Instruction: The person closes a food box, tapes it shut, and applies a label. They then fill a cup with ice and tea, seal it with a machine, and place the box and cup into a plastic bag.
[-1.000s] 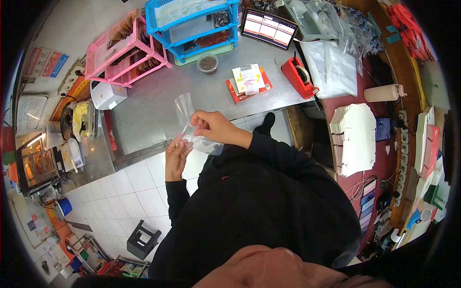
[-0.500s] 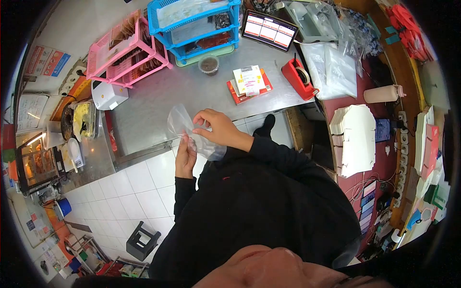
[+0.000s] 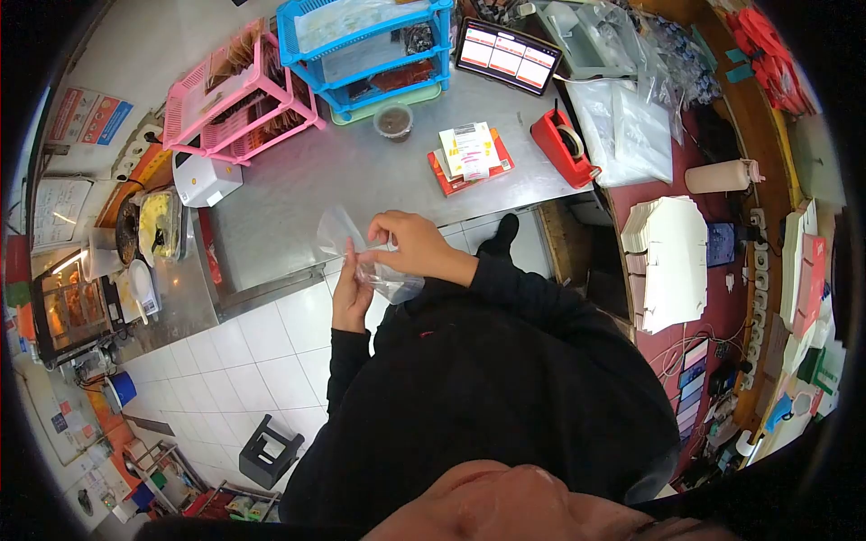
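In front of my black top, a clear plastic bag [image 3: 393, 286] is held between my two hands, close to the table's front edge. My left hand [image 3: 351, 296] pinches it from below, with the fingers pointing up. From the right, my right hand [image 3: 413, 246] grips the bag with thumb and curled fingers near the left fingertips. One part of the thin film stands up beyond the hands toward the table, and the rest hangs below my right hand.
On the steel table [image 3: 298, 185] stand a pink rack [image 3: 239, 99], a blue tiered rack [image 3: 361, 63], a lidded tub [image 3: 394, 122], red boxes with a paper slip [image 3: 470, 155], a red tape dispenser [image 3: 565, 149] and a tablet [image 3: 508, 56]. Flat cartons [image 3: 667, 261] are stacked at right.
The upright part of the bag has tipped slightly and sits lower. Both hands have shifted a little, still pinching the bag close together.
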The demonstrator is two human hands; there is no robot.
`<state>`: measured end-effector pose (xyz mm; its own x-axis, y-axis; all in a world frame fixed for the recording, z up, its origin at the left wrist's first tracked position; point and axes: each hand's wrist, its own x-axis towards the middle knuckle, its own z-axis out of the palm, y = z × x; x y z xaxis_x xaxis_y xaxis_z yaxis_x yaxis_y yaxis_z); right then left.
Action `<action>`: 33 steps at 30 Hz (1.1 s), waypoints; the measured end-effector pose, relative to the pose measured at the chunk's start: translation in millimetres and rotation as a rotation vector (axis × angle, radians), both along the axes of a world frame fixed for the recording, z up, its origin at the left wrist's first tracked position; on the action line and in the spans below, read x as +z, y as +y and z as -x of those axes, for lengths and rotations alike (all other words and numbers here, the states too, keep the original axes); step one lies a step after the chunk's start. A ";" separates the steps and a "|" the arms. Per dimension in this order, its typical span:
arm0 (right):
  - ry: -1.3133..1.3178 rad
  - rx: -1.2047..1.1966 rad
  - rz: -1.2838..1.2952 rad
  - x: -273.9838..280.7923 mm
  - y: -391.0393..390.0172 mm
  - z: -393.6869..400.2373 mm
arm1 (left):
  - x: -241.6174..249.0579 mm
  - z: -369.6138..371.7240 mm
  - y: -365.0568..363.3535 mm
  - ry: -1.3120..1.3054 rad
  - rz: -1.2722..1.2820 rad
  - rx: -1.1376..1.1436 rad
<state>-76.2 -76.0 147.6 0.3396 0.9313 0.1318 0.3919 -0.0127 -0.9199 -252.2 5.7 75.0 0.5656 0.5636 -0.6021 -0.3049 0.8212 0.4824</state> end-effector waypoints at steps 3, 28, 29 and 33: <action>-0.086 0.209 0.243 -5.9 1.1 7.6 | 10.9 -22.6 -8.1 -0.108 0.007 -0.147; 0.448 0.004 0.207 -65.8 8.5 -2.2 | -108.7 -55.0 46.1 0.353 -0.961 -0.082; 0.450 0.005 0.208 -65.8 4.9 0.7 | -123.8 -45.0 58.2 0.355 -0.961 -0.082; 0.254 -0.011 0.017 -60.9 -5.7 20.1 | -128.0 -33.0 77.3 0.425 -0.614 -0.177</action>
